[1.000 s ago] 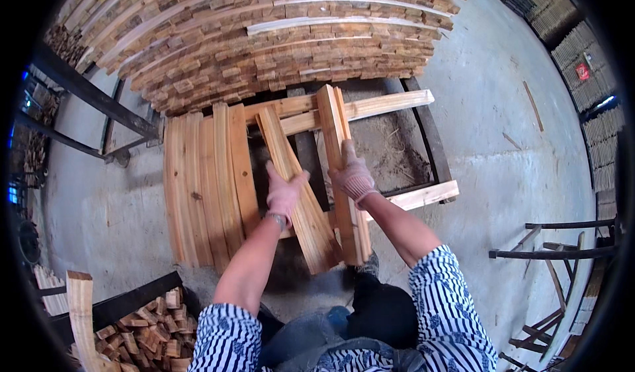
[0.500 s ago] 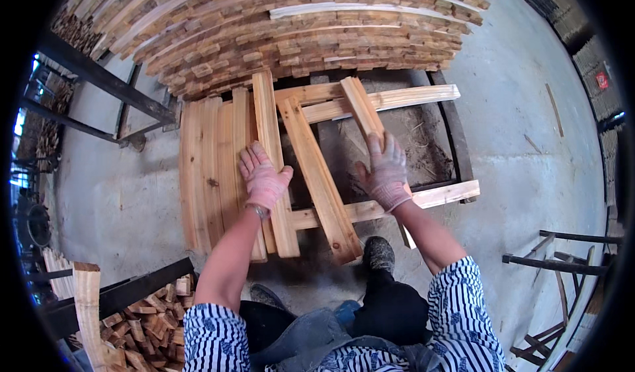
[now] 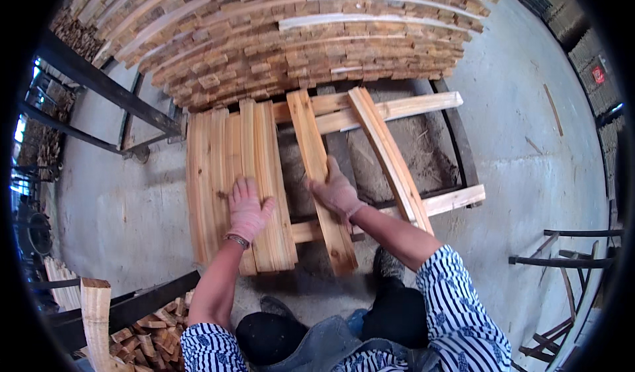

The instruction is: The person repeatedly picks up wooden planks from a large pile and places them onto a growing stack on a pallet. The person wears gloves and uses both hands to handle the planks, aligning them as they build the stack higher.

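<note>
Several wooden boards (image 3: 210, 147) lie edge to edge on the left, resting across two wooden crosspieces (image 3: 456, 200). My left hand (image 3: 248, 213), in a pale pink glove, presses flat on top of them with its fingers stretched and thumb apart. A separate board (image 3: 307, 130) slants just right of this row. My gloved right hand (image 3: 337, 193) grips its right edge near the middle, the thumb lying over the top face; some fingers are hidden. Farther right, another loose board (image 3: 383, 147) leans diagonally over both crosspieces.
A tall stack of boards (image 3: 331, 41) stands at the far side. Dark metal frame rails (image 3: 463, 150) support the crosspieces. A black metal post (image 3: 106, 81) rises at left. Cut wood blocks (image 3: 155, 339) fill a bin at lower left. A metal rack (image 3: 562, 262) stands at right.
A board has moved left against the row, under my left hand. My right hand has shifted left from the far-right board to the middle one, and that far-right board now lies more nearly straight.
</note>
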Action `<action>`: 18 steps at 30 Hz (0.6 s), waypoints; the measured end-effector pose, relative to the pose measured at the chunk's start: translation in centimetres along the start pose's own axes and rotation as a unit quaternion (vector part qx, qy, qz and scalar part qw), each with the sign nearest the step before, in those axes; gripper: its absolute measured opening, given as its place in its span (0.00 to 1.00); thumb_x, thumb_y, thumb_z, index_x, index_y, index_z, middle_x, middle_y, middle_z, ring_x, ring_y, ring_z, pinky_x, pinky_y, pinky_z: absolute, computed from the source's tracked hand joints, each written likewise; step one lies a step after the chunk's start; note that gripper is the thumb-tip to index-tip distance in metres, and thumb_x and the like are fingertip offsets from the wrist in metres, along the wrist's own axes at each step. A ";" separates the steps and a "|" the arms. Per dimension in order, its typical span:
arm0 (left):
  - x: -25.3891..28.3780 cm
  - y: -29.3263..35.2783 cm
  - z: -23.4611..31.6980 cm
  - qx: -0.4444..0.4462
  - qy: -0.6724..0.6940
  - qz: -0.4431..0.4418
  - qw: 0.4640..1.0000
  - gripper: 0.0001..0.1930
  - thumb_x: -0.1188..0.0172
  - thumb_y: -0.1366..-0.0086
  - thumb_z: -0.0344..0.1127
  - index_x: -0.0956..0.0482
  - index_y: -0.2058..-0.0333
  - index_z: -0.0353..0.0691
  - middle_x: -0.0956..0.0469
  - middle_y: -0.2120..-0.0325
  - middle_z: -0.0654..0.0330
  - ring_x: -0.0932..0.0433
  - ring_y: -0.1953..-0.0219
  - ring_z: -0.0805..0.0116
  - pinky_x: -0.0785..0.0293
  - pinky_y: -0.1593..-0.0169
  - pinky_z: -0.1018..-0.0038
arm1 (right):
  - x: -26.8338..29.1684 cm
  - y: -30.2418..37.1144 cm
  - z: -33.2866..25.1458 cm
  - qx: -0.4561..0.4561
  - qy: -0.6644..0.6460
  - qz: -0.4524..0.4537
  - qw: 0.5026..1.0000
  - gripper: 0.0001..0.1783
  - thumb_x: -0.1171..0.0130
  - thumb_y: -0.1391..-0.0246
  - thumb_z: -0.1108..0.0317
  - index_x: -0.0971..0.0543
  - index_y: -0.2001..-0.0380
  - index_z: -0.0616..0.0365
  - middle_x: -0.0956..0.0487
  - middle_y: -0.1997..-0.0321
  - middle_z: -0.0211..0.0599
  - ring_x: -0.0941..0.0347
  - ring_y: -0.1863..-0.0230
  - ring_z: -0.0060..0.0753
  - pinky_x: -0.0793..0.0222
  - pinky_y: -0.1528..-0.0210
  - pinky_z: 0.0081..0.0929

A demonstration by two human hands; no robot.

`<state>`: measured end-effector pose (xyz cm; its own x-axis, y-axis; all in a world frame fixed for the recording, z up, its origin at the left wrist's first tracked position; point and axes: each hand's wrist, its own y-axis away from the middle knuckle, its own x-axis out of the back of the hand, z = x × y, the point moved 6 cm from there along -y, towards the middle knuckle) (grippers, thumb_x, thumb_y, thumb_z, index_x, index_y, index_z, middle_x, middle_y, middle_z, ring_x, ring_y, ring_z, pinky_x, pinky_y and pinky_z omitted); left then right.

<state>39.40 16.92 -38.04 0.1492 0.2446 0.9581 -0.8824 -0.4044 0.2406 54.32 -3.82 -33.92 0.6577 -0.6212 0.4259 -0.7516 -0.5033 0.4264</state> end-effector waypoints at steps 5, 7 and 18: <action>-3.0 0.9 -0.9 -0.040 -0.072 0.020 0.996 0.52 0.50 0.36 0.65 0.56 0.30 0.27 0.63 0.28 0.34 0.67 0.25 0.34 0.72 0.27 0.43 | -8.4 -3.9 1.1 0.039 -0.155 0.037 0.986 0.45 0.36 0.43 0.58 0.49 0.32 0.61 0.29 0.40 0.67 0.29 0.40 0.64 0.32 0.40 0.44; -3.0 0.6 -0.9 -0.028 -0.050 -0.015 0.998 0.52 0.51 0.35 0.65 0.57 0.30 0.27 0.64 0.28 0.34 0.68 0.25 0.34 0.73 0.27 0.43 | -9.1 -4.3 0.6 0.010 -0.131 -0.025 0.991 0.42 0.36 0.43 0.61 0.47 0.33 0.62 0.28 0.41 0.67 0.29 0.39 0.61 0.33 0.39 0.42; -2.2 0.5 -0.3 -0.003 -0.030 -0.043 0.999 0.50 0.50 0.35 0.63 0.56 0.29 0.29 0.65 0.26 0.37 0.69 0.25 0.37 0.75 0.27 0.45 | 13.9 2.0 6.6 -0.073 0.382 0.179 0.904 0.45 0.29 0.52 0.54 0.41 0.35 0.48 0.30 0.42 0.61 0.30 0.41 0.62 0.29 0.43 0.51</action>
<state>38.51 16.40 -40.04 0.2504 0.2245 0.9418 -0.8676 -0.3796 0.3211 61.65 -17.45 -32.42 0.2583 -0.1056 0.9603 -0.9454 -0.2321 0.2288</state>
